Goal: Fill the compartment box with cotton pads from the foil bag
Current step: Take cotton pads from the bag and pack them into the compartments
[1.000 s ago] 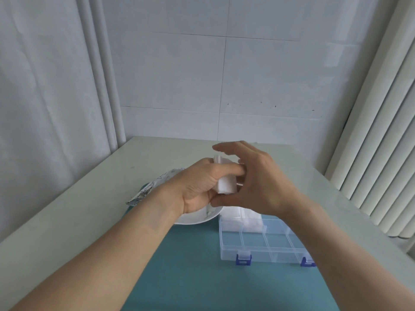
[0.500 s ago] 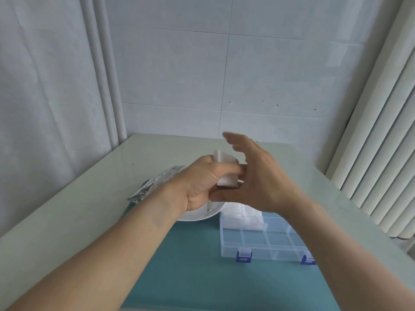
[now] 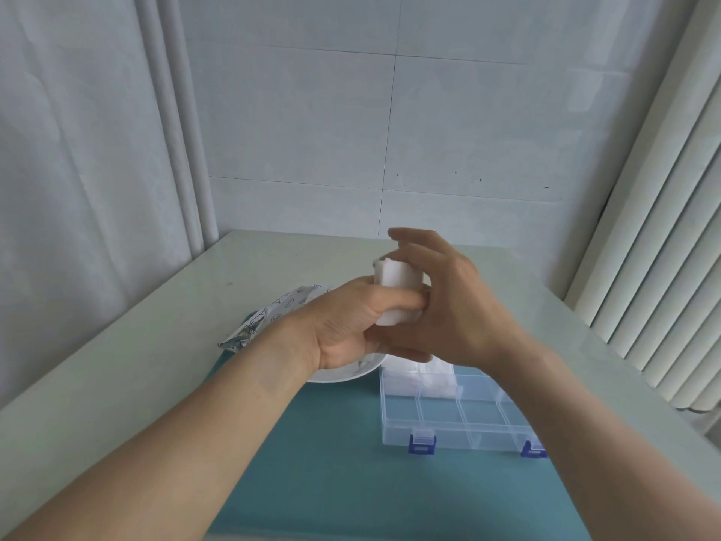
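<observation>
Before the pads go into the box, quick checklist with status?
1. Left hand grips the stack of cotton pads: ok.
2. Right hand touches the stack, fingers loose, not a firm hold: ok for steadying only.
3. Box lid out of the way, compartments open to the top: ok.
4. Free compartments: front row looks empty, ok; two back ones already hold pads.
5. Stack is above the box: not ok, it sits above the plate, left of the box.
6. Foil bag supply left: cannot tell.
</observation>
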`<action>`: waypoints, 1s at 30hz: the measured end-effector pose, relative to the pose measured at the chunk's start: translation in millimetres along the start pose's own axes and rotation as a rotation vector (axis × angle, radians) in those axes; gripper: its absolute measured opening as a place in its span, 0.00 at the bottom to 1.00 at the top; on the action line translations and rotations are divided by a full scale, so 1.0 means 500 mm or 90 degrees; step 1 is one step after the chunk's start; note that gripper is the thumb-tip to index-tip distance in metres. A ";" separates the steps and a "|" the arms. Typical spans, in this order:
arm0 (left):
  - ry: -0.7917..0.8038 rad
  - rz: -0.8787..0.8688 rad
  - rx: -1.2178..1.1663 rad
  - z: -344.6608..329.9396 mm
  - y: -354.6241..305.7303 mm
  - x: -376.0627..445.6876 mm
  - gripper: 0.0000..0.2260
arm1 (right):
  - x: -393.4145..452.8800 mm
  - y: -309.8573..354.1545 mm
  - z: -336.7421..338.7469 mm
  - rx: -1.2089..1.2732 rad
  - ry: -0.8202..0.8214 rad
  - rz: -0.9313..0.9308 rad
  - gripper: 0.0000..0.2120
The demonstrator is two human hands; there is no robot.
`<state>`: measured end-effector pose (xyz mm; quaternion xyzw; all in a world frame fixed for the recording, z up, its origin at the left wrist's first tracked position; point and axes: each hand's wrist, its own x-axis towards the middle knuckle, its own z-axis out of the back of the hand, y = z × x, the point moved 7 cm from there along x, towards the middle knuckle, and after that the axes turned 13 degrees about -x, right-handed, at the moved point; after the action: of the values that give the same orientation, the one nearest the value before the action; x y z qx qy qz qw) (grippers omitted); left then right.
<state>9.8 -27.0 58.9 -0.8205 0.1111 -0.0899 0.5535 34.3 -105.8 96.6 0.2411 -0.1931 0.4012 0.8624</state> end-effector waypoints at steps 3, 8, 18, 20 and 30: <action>-0.010 -0.002 -0.028 0.002 -0.002 -0.002 0.04 | -0.001 0.004 -0.013 -0.010 0.047 0.016 0.49; -0.145 -0.050 -0.019 0.033 -0.003 0.005 0.06 | -0.006 -0.001 -0.018 0.023 0.090 -0.005 0.41; -0.062 -0.017 0.161 0.018 -0.013 -0.003 0.08 | -0.016 -0.038 0.020 0.272 0.229 -0.046 0.27; -0.041 -0.006 0.189 0.013 -0.006 -0.004 0.05 | -0.013 -0.043 0.021 0.269 0.195 -0.061 0.21; -0.053 0.104 0.363 0.013 0.031 -0.009 0.09 | -0.018 -0.159 0.010 0.289 0.154 -0.285 0.10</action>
<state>6.1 -25.5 42.0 -0.6233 0.1243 -0.0389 0.7711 90.5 -158.9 75.0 0.4137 0.0627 0.2606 0.8701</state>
